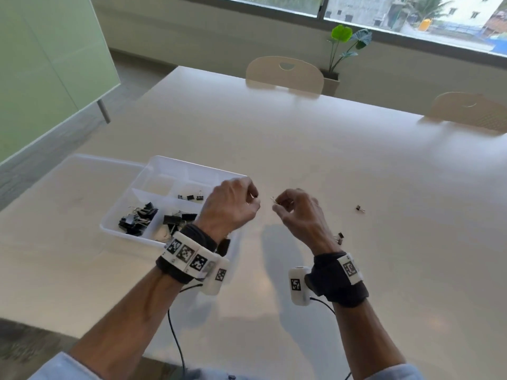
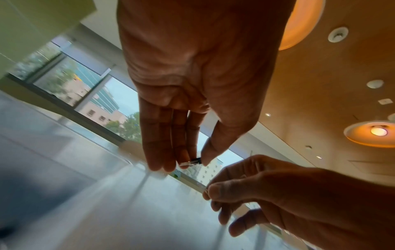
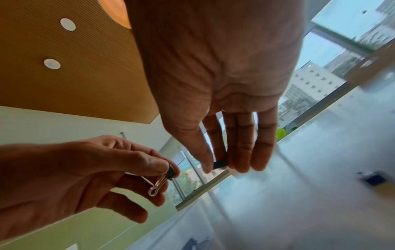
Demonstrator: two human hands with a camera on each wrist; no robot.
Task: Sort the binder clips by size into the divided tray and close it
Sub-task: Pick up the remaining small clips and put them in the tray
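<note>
Hands raised above pale table (image 1: pixel 329 165), just right of white plastic divided tray (image 1: pixel 164 163). Left hand (image 1: pixel 231 207) pinches small black binder clip with wire handles (image 2: pixel 191 162) between thumb and fingertips. Right hand (image 1: pixel 297 212) pinches second small black clip (image 3: pixel 220 164) the same way. Tray open; three compartments hold sorted black clips (image 1: pixel 137 219), apparently by size. Two loose clips (image 1: pixel 360 208) on table to right. Step, judged: mid-sort, small sizes. Next: carry both to far compartment with smallest clips (image 1: pixel 190 197), release; fetch stragglers, then close.
</note>
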